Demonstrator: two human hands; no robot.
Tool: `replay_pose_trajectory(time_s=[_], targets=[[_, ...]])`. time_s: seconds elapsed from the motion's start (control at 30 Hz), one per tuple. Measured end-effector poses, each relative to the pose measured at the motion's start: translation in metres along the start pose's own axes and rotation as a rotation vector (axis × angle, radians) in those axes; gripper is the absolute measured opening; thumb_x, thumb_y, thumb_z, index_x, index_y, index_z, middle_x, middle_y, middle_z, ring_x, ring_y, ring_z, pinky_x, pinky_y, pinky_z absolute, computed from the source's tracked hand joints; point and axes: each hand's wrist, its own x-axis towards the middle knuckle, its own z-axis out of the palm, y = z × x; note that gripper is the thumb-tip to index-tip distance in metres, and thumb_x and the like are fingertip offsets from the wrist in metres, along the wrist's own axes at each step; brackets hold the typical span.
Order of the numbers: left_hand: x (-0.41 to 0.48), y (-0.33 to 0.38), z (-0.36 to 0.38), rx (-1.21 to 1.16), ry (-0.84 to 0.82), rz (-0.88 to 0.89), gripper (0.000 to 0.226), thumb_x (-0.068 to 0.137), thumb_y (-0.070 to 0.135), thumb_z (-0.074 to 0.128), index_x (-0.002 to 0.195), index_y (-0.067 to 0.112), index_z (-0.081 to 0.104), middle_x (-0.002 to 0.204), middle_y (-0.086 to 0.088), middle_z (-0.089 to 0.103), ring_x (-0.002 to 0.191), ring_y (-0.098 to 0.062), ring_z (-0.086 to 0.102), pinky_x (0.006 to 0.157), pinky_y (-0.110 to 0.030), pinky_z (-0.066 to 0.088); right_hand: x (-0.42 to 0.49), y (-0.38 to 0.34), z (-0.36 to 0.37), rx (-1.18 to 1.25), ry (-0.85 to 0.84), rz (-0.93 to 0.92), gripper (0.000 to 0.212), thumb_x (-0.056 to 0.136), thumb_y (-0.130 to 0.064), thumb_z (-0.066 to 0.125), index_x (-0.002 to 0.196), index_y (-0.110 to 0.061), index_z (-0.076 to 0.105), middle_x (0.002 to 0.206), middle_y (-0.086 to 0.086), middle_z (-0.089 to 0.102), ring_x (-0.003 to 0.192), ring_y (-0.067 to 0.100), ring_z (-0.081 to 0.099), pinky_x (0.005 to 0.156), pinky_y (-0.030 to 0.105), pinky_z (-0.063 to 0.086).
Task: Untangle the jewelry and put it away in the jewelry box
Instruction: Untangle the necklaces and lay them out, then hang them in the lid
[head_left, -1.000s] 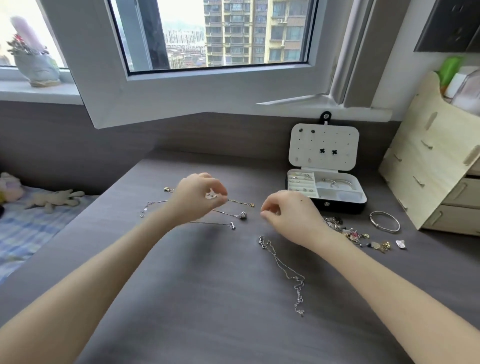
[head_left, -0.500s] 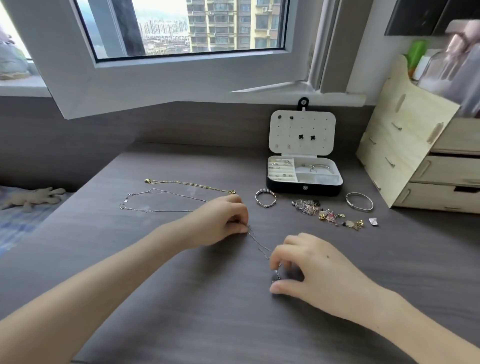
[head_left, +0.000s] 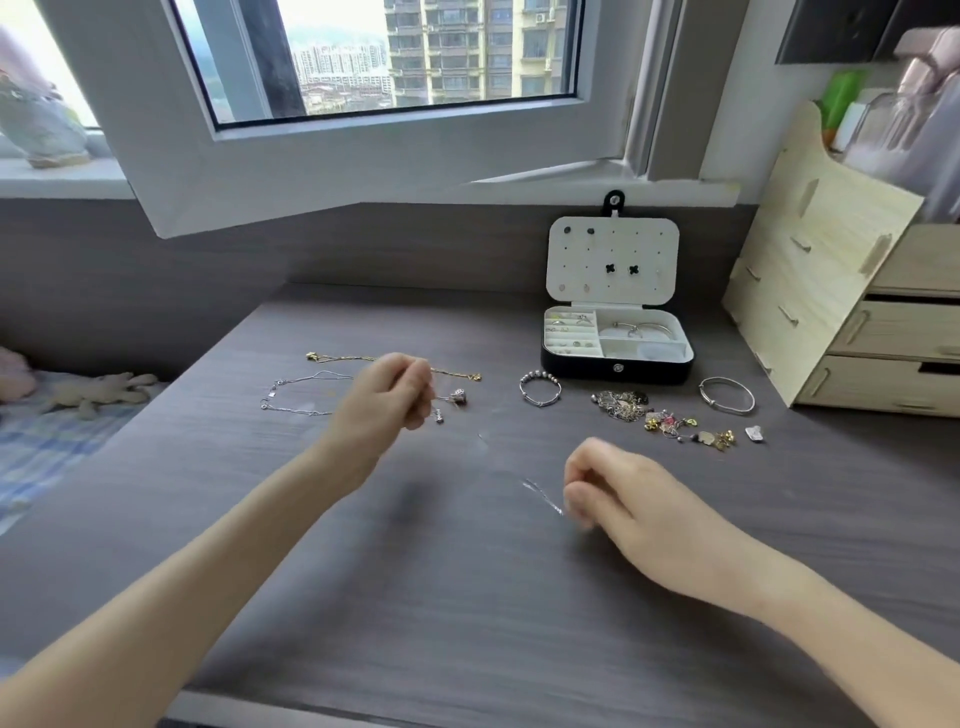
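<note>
Silver chain (head_left: 543, 494) hangs stretched above the middle of the desk (head_left: 467, 597), drawn between both hands. It is thin and blurred, so only its lower stretch shows clearly. The right hand (head_left: 618, 491) has its fingertips pinched together on the chain's near end. The left hand (head_left: 392, 395), held higher and farther back, has its fingers curled closed, apparently on the other end, though the link there is too faint to confirm. Holding it taut and off the desk likely lets any kinks show and keeps it from snagging on other pieces.

Toward the far left corner, a gold chain (head_left: 363, 358) and a silver necklace (head_left: 296, 410) lie straight and apart, seemingly already sorted. The jewelry box (head_left: 618, 366) stands open by the far edge toward the right, its lid upright and its compartments reachable. In front of it sit a beaded bracelet (head_left: 540, 388), a tangled heap (head_left: 621, 404), loose charms (head_left: 685, 428) and a bangle (head_left: 726, 395), all still outside the box. Much of the task appears to remain.
</note>
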Motion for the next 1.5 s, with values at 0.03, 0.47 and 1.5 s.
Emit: replay_pose_trajectory(time_s=[0.03, 0.47, 1.5], targets=[[-0.001, 0.001, -0.009, -0.015, 0.054, -0.013, 0.028, 0.1, 0.011, 0.041, 0.073, 0.009, 0.05, 0.064, -0.003, 0.049, 0.047, -0.002, 0.045, 0.049, -0.015, 0.038, 0.005, -0.002, -0.001, 0.069, 0.023, 0.014, 0.02, 0.094, -0.012, 0.05, 0.078, -0.023, 0.047, 0.069, -0.011, 0.058, 0.06, 0.005, 0.049, 0.059, 0.017, 0.039], [-0.001, -0.053, -0.132, 0.848, 0.369, -0.249, 0.02, 0.094, 0.018, 0.054, 0.078, 0.005, 0.057, 0.087, -0.017, 0.064, 0.081, -0.03, 0.054, 0.066, -0.033, 0.036, 0.1, -0.029, 0.063, -0.213, 0.147, 0.007, 0.025, 0.086, -0.005, 0.047, 0.099, -0.01, 0.068, 0.102, 0.005, 0.065, 0.1, 0.021, 0.055, 0.082, 0.027, 0.036], [0.011, 0.007, 0.095, 0.88, -0.2, 0.717, 0.026, 0.082, 0.017, 0.044, 0.079, 0.009, 0.068, 0.079, -0.007, 0.064, 0.066, -0.032, 0.057, 0.058, -0.031, 0.05, 0.002, 0.072, -0.036, -0.498, 0.601, 0.11, 0.008, 0.072, -0.02, 0.061, 0.071, -0.02, 0.069, 0.061, -0.007, 0.058, 0.06, 0.021, 0.06, 0.053, 0.026, 0.045]])
